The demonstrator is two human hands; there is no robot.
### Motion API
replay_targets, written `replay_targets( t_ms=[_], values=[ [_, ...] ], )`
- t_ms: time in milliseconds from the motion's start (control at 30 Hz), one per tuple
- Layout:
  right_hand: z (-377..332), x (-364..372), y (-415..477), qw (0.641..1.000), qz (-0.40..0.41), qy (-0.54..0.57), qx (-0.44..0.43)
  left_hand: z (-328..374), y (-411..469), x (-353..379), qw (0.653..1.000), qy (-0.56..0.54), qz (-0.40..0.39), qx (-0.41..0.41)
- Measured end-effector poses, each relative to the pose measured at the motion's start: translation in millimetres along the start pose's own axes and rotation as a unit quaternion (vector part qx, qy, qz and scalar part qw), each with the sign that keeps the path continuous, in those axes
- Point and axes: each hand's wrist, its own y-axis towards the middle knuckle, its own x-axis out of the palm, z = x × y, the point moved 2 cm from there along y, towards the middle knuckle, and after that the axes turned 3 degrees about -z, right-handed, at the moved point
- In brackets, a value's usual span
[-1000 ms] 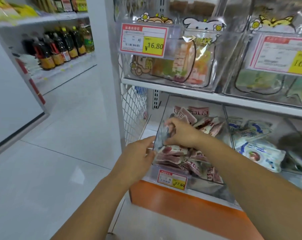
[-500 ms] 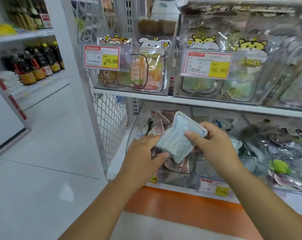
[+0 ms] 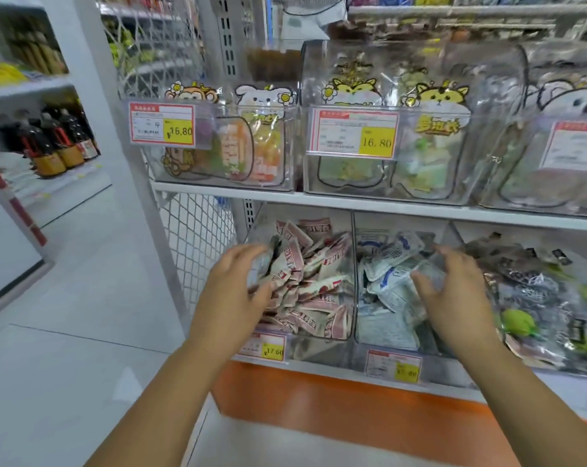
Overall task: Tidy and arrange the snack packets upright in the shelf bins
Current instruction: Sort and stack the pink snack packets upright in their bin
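A person tidies a snack shelf, both bare arms reaching into the lower row of bins. The left hand [image 3: 233, 298] sits at nine o'clock of a loose heap of red-and-white foil snack packets [image 3: 314, 274] in the leftmost clear plastic bin [image 3: 319, 350]. Its fingers are curved over the edge of the heap and the thumb is tucked below. A grey blur lies between them, and whether it is a gripped packet cannot be told.

The right hand [image 3: 453, 298] is at three o'clock of the neighbouring clear bin [image 3: 435, 364], which holds pale blue-and-white snack packets [image 3: 391, 251]. Its fingers and thumb curl round one blurred pale packet [image 3: 432, 273] just above the pile. Further toward three o'clock lies a third bin of dark packets with green patches [image 3: 534, 298].

At twelve o'clock a white shelf board [image 3: 403, 207] carries clear cartoon-printed bins [image 3: 285, 176] with red-and-yellow price tags [image 3: 162, 124].

The packets in both lower bins lie tumbled and slanted, few of them upright, so the job looks to be at an early stage. The step in hand seems to be setting the pale packet among its own kind. The next move likely calls for standing it on edge against the bin wall, then gathering the red heap into upright rows without spilling any over the low front lip.
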Motion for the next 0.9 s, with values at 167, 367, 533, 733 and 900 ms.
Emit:
replay_targets(
  t_ms=[167,367,533,733,900],
  values=[
    [-69.1,49.3,-15.5,0.973,-0.126,-0.003,-0.194,-37.4,1.4,-1.9,0.997,-0.019,-0.048,-0.058],
    [-134.2,130.0,33.2,0.92,-0.282,-0.098,-0.253,-70.9,8.5,-5.1,0.991,-0.062,-0.083,-0.085],
    [-156.8,182.5,72.2,0.91,-0.353,-0.166,-0.142,-77.9,16.7,-3.5,0.991,-0.069,-0.093,-0.07],
    [-156.9,212.3,64.3,0.913,-0.321,-0.224,-0.116,-77.3,17.5,-2.8,0.99,-0.075,-0.094,-0.075],
    [-134.7,152.5,48.1,0.956,-0.278,0.025,-0.086,-70.0,14.8,-3.4,0.991,-0.076,-0.075,-0.085]
  ],
)
